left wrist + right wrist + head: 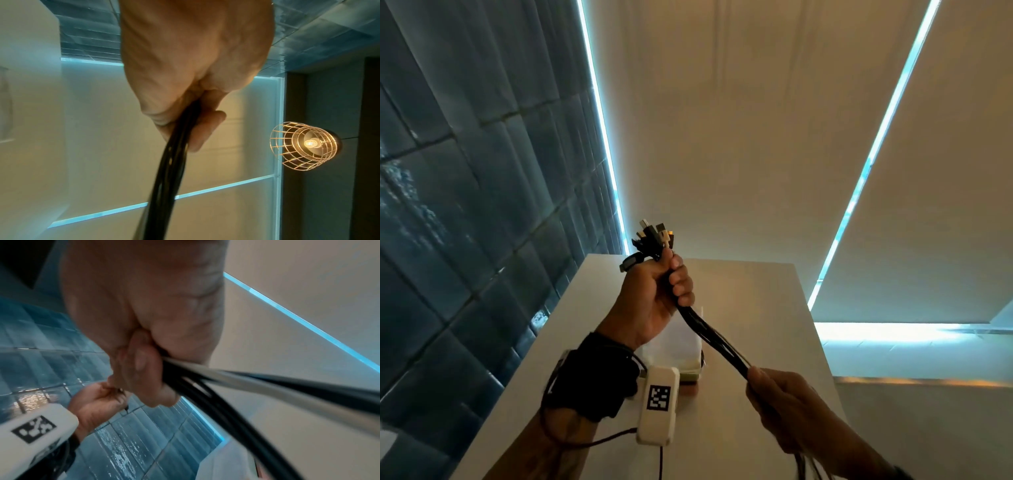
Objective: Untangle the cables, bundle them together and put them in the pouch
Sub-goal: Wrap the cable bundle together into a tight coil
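Left hand (654, 291) gripping cables (709, 332) below the plugs, fingers curled round; right hand (784, 401) clasping bundle lower, above table (756, 308)

Left hand (650, 298): raised, forearm angling upward, fingers curling into a fist round the cables (717, 339) just below their plugs.
Right hand (782, 399): sitting lower, fingers closing round the same cables farther along.
Left wrist: wearing a black strap.

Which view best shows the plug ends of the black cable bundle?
Head view: the plug ends fan out above the left hand. The left wrist view shows only cable strands; the right wrist view shows blurred strands, plugs barely visible.
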`<act>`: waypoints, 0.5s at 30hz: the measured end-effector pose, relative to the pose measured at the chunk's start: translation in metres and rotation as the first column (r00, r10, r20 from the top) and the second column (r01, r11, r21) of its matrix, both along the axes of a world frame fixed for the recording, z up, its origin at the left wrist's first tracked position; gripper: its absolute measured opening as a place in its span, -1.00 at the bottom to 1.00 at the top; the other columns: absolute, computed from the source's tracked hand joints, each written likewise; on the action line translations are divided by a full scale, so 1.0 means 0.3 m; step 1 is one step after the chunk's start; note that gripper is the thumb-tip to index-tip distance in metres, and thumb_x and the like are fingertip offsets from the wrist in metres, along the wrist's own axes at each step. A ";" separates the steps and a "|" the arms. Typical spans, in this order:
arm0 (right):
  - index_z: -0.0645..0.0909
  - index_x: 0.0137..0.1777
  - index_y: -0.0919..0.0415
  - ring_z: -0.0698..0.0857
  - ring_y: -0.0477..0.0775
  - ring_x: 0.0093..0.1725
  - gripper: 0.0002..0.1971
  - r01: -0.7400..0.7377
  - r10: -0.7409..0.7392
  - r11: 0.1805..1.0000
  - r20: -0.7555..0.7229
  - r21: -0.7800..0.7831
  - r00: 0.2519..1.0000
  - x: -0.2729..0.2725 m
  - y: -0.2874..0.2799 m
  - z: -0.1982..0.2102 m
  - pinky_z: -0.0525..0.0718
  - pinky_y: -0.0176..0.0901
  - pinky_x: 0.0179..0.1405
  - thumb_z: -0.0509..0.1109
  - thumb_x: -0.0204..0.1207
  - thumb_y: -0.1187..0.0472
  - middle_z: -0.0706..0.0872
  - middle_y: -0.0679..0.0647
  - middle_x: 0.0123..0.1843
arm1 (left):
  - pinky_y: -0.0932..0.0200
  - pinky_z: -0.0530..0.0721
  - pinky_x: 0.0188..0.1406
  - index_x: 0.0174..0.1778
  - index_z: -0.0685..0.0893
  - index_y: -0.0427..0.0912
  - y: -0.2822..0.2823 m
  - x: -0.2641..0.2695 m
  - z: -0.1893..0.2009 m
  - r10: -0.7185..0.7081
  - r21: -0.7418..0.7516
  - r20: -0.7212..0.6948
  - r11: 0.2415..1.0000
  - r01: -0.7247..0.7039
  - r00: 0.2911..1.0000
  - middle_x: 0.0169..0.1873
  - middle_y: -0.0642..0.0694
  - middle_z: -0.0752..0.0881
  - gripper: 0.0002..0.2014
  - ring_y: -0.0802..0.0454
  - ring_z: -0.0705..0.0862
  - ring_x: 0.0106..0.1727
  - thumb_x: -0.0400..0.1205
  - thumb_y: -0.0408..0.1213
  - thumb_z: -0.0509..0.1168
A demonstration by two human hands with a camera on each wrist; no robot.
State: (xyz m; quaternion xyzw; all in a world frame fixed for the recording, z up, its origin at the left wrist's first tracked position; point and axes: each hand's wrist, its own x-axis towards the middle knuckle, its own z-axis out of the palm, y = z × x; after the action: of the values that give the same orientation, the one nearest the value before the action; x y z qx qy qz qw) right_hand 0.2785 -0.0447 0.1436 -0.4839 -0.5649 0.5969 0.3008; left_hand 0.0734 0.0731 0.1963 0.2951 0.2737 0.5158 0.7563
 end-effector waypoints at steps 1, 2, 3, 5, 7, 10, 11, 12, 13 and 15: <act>0.52 -0.39 0.01 0.23 -0.09 -0.60 -0.57 -0.022 0.021 0.999 0.066 0.023 0.998 0.020 -0.011 0.013 0.24 -0.28 -0.62 0.15 0.54 -0.25 0.32 -0.09 -0.56 | 0.27 0.34 -0.67 -0.36 0.43 -0.17 -0.003 -0.003 -0.015 -0.011 -0.018 0.015 1.000 0.012 1.000 -0.59 0.01 0.34 -0.64 0.14 0.30 -0.61 0.76 -0.18 0.02; 0.54 -0.34 0.02 0.25 -0.11 -0.59 -0.60 -0.044 0.037 0.997 0.126 0.056 0.991 0.039 -0.021 0.033 0.26 -0.27 -0.61 0.14 0.55 -0.23 0.34 -0.13 -0.56 | 0.29 0.28 -0.69 -0.35 0.44 -0.17 -0.005 -0.004 -0.030 -0.017 -0.031 0.013 0.999 0.017 1.000 -0.59 0.02 0.32 -0.65 0.15 0.27 -0.62 0.76 -0.18 0.02; 0.56 -0.29 0.05 0.28 -0.17 -0.59 -0.61 -0.065 0.047 0.994 0.188 0.093 0.981 0.060 -0.030 0.055 0.28 -0.32 -0.59 0.14 0.55 -0.21 0.36 -0.15 -0.56 | 0.30 0.24 -0.71 -0.34 0.45 -0.18 -0.005 -0.005 -0.045 -0.015 -0.036 -0.005 0.999 0.015 1.000 -0.59 0.03 0.30 -0.66 0.16 0.24 -0.63 0.75 -0.19 0.02; 0.59 -0.28 0.01 0.34 -0.22 -0.59 -0.58 -0.111 0.039 0.974 0.343 0.195 0.939 0.105 -0.045 0.105 0.30 -0.44 -0.55 0.12 0.49 -0.29 0.42 -0.16 -0.57 | 0.30 0.21 -0.72 -0.32 0.47 -0.20 -0.010 -0.013 -0.068 -0.013 -0.031 -0.087 0.999 0.010 0.996 -0.60 0.03 0.27 -0.69 0.17 0.22 -0.63 0.73 -0.20 0.05; 0.60 -0.32 -0.08 0.40 -0.22 -0.54 -0.49 -0.167 -0.011 0.927 0.467 0.337 0.884 0.153 -0.049 0.157 0.32 -0.46 -0.50 0.09 0.44 -0.45 0.49 -0.15 -0.54 | 0.29 0.21 -0.70 -0.29 0.48 -0.22 -0.028 -0.018 -0.083 -0.047 -0.026 -0.190 0.999 0.043 0.981 -0.58 0.02 0.26 -0.72 0.16 0.21 -0.62 0.71 -0.21 0.09; 0.60 -0.34 -0.05 0.41 -0.23 -0.51 -0.53 -0.170 -0.107 0.862 0.499 0.478 0.860 0.200 -0.027 0.226 0.36 -0.37 -0.49 0.20 0.45 -0.41 0.52 -0.14 -0.51 | 0.22 0.14 -0.59 -0.24 0.54 -0.27 -0.087 0.001 -0.100 -0.158 0.010 -0.374 0.985 0.175 0.914 -0.52 -0.03 0.22 -0.72 0.12 0.19 -0.56 0.71 -0.22 0.10; 0.62 -0.33 -0.01 0.41 -0.23 -0.51 -0.59 -0.162 -0.120 0.854 0.490 0.494 0.863 0.204 -0.014 0.249 0.37 -0.32 -0.50 0.26 0.48 -0.32 0.52 -0.11 -0.51 | 0.19 0.13 -0.56 -0.22 0.56 -0.29 -0.110 0.011 -0.105 -0.192 0.030 -0.425 0.974 0.226 0.885 -0.50 -0.06 0.21 -0.72 0.10 0.18 -0.54 0.70 -0.20 0.11; 0.63 -0.33 -0.01 0.41 -0.22 -0.52 -0.66 -0.162 -0.127 0.845 0.486 0.510 0.865 0.204 0.000 0.273 0.37 -0.30 -0.51 0.32 0.47 -0.24 0.53 -0.10 -0.52 | 0.14 0.12 -0.52 -0.21 0.60 -0.29 -0.133 0.021 -0.108 -0.222 0.052 -0.467 0.959 0.277 0.856 -0.48 -0.08 0.20 -0.71 0.05 0.15 -0.51 0.68 -0.16 0.13; 0.65 -0.33 -0.02 0.41 -0.19 -0.54 -0.72 -0.170 -0.136 0.829 0.487 0.533 0.863 0.198 0.013 0.296 0.37 -0.33 -0.53 0.35 0.44 -0.18 0.53 -0.11 -0.54 | 0.08 0.09 -0.48 -0.19 0.65 -0.27 -0.156 0.032 -0.109 -0.250 0.068 -0.502 0.943 0.326 0.828 -0.46 -0.12 0.18 -0.69 -0.01 0.11 -0.47 0.67 -0.12 0.17; 0.63 -0.34 -0.08 0.43 -0.14 -0.59 -0.80 -0.189 -0.174 0.778 0.495 0.599 0.852 0.172 0.044 0.332 0.33 -0.43 -0.56 0.35 0.42 -0.12 0.53 -0.16 -0.56 | -0.02 0.04 -0.38 -0.18 0.74 -0.17 -0.193 0.048 -0.108 -0.307 0.084 -0.539 0.907 0.413 0.784 -0.39 -0.23 0.10 -0.67 -0.11 0.08 -0.41 0.65 0.00 0.22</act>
State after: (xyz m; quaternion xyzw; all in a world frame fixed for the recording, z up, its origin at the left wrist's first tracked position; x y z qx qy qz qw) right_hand 0.3302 -0.0315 0.2432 -0.4969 -0.7926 0.2203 0.2762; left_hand 0.0880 0.0152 0.1639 0.5422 0.3512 0.2881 0.7069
